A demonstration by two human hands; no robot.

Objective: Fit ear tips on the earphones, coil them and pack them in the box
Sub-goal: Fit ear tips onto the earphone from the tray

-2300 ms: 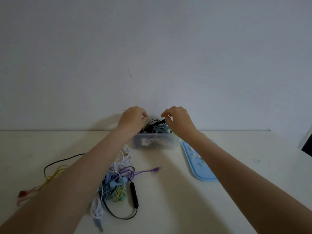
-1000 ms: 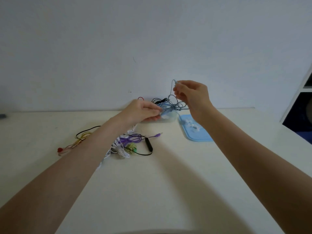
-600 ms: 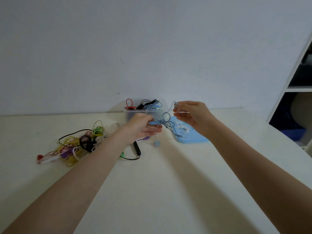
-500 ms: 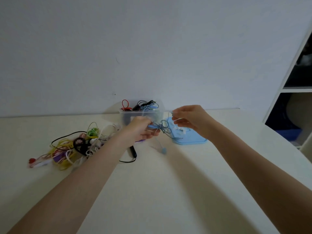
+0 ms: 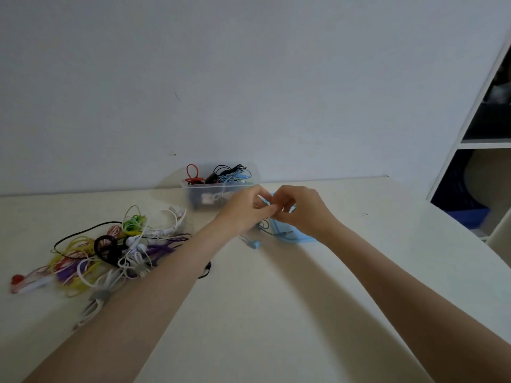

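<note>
Both hands, left (image 5: pixel 246 208) and right (image 5: pixel 297 208), have drawn together from apart, pinching a blue earphone (image 5: pixel 254 243) lifted out of the box (image 5: pixel 218 193). It dangles over the table, probably for tip fitting.

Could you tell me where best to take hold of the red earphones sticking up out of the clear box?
Probably by the red loop standing upright above the clear box rim at its left end. Come from above with a pinch: the loop stands clear of the other cables, so little else should lift with it.
</note>
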